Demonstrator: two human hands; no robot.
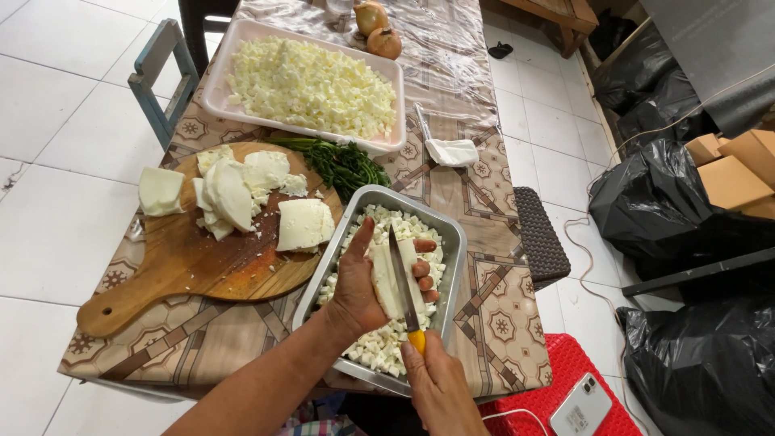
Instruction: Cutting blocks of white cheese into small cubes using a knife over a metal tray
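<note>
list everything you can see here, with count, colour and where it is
metal tray: one, silver, near table edge, holds small white cubes
white slab: one, in the left palm over the metal tray
knife: one, steel blade, yellow handle, blade on the slab
cutting board: one, round, brown wood, left of the metal tray
white blocks: several, on the board
white tray: one, pale, far end, full of white cubes
greens: one bunch, dark green, between the trays
onions: two, brown, behind the white tray
phone: one, white, on a red stool
black bags: several, on the floor at right
left hand: cups the slab
right hand: grips the knife handle
</note>
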